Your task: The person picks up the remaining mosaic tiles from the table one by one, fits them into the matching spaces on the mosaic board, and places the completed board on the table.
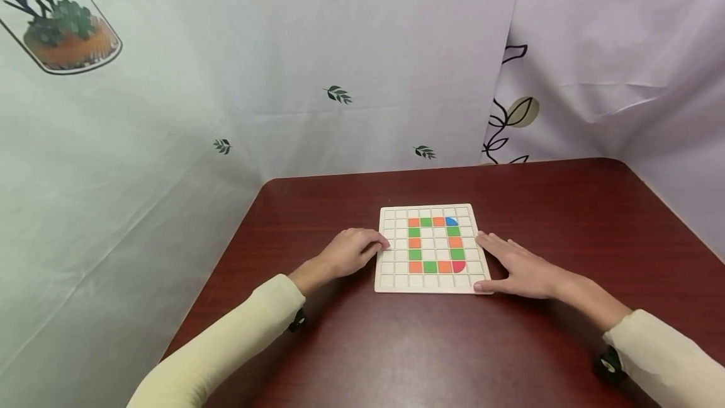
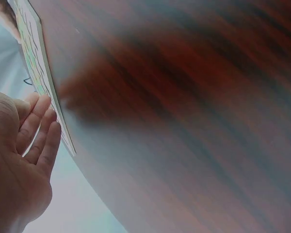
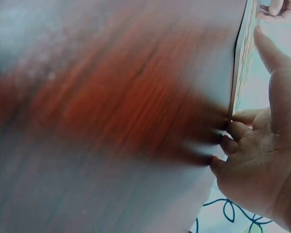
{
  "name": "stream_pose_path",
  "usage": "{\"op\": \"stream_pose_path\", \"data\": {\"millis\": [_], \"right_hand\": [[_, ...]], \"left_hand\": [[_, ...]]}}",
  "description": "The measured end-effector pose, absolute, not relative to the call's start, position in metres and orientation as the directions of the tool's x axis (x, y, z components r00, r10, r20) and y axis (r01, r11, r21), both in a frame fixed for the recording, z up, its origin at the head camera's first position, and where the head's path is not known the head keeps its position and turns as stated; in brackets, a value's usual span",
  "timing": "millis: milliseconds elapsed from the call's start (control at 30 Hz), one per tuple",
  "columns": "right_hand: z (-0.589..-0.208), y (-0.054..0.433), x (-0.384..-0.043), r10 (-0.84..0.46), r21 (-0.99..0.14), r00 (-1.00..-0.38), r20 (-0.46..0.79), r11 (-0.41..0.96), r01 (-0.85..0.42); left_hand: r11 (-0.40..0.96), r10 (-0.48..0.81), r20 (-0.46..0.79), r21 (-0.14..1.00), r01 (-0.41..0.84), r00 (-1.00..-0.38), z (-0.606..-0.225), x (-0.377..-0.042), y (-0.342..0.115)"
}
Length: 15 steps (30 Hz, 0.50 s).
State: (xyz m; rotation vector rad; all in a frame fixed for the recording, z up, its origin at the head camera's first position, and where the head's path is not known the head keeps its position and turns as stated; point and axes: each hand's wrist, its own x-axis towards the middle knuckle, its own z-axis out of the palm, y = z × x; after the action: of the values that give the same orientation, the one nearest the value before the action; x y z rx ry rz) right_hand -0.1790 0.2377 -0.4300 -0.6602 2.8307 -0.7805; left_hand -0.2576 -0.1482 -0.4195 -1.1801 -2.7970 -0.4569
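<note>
A pale square grid board (image 1: pixel 392 281) lies flat on the table. Orange squares (image 1: pixel 415 267) and green squares (image 1: pixel 430 267) alternate on it in a rectangular outline. Its top right corner is a blue rounded piece (image 1: pixel 450 221), its bottom right corner a red rounded piece (image 1: pixel 458 267). At the board's left edge is my left hand (image 1: pixel 348 254), its fingertips touching the rim and its fingers loosely bent. My right hand (image 1: pixel 523 272) is spread along the right edge, the thumb at the near corner. Both wrist views show the board only edge-on.
The dark red-brown table (image 1: pixel 340 357) has rounded far corners. Pale cloth (image 1: pixel 385 49) printed with plants hangs behind it and at both sides. Dark wrist devices (image 1: pixel 610 362) sit at my sleeves.
</note>
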Motion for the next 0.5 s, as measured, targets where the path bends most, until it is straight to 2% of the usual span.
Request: {"op": "stream_pose_path", "data": {"millis": [133,300,500], "right_hand": [[-0.426,0.24,-0.18,-0.435,-0.51,-0.9,-0.029,0.781,-0.361],[-0.419,0.244,-0.182,-0.419,-0.485,-0.907,-0.032,0.8,-0.353],[-0.412,0.252,-0.185,-0.387,-0.434,-0.922,-0.011,0.833,-0.345]], "left_hand": [[0.692,0.677,0.168,0.187,0.698,-0.716,-0.415,-0.258,-0.157],[0.751,0.628,0.152,0.14,0.646,-0.763,-0.41,-0.262,-0.168],[0.797,0.585,0.092,0.119,0.593,-0.805,-0.407,-0.265,-0.181]]}}
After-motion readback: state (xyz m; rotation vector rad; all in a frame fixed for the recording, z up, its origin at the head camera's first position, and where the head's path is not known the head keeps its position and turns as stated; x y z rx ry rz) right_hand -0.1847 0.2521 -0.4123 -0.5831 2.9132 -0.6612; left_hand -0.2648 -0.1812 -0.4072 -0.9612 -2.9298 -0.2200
